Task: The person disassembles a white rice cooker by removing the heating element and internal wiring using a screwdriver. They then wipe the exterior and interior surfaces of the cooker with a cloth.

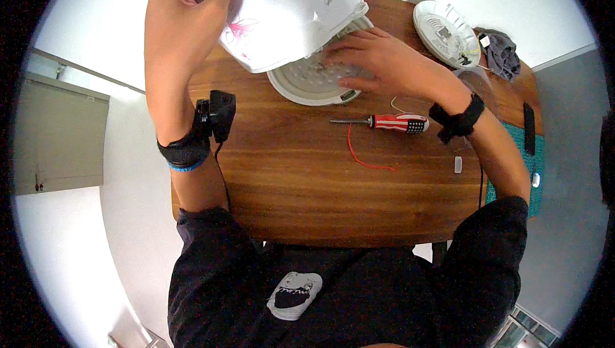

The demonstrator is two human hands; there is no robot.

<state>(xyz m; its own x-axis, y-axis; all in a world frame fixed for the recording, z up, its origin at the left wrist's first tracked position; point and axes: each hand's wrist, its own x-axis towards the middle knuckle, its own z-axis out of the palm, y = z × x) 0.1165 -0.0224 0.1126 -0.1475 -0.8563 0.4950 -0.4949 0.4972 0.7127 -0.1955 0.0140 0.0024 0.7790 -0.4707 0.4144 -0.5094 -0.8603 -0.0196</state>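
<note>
Across the middle of the frame, the brown wooden table carries a small white piece toward the right, a thin red strand, and a screwdriver with a red, white and black handle just beyond. Past these, at upper centre, the right hand reaches over a round white dish, its grip apart with fingers spread, contact impossible to tell, while at upper left the left hand has its grip clamped on a tilted white flower-printed cover that partly hides the dish. Farthest, at upper right, a second round white part sits beside a dark grey cloth.
</note>
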